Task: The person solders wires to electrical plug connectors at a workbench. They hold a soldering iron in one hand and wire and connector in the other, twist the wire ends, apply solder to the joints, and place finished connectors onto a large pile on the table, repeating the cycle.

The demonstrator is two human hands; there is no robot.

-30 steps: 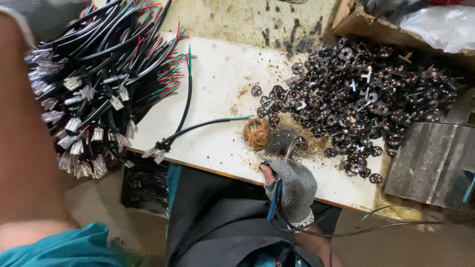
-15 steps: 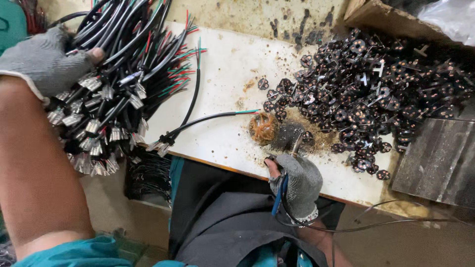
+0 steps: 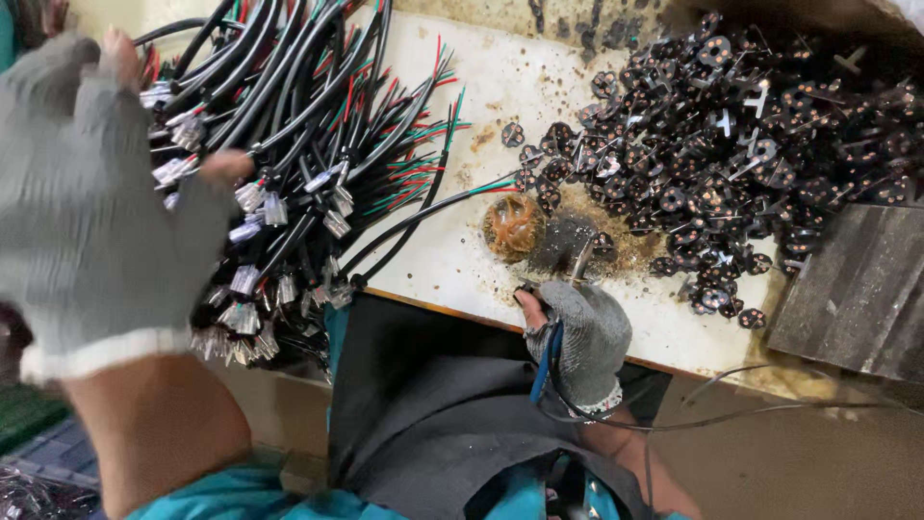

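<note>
Far left of frame: left hand (image 3: pixel 91 207) in a grey fingerless knit glove, raised and blurred, fingers spread apart with bare tips over the cable bundle (image 3: pixel 289 144), closed on nothing that I can see. The bundle fills the upper left: dozens of black cables, too many to count, white plug connectors (image 3: pixel 252 197) at the near ends, stripped red and green wire tips (image 3: pixel 423 130) fanning right. They look light, floppy and prone to tangling; best taken one at a time by the black sheath just behind the connector, not by the thin bare tips.

Lower centre: one cable (image 3: pixel 423 217) lies apart on the white, stained bench (image 3: pixel 500 82), running toward a brownish blob (image 3: pixel 513 226). Right hand (image 3: pixel 577 332), same glove, is clamped on a thin metal tool (image 3: pixel 582 258); a blue-handled thing hangs at the wrist.

Upper right: a heap of small dark round parts (image 3: pixel 731 164), well over a hundred. Far right: one grey slab (image 3: pixel 861 289).
</note>
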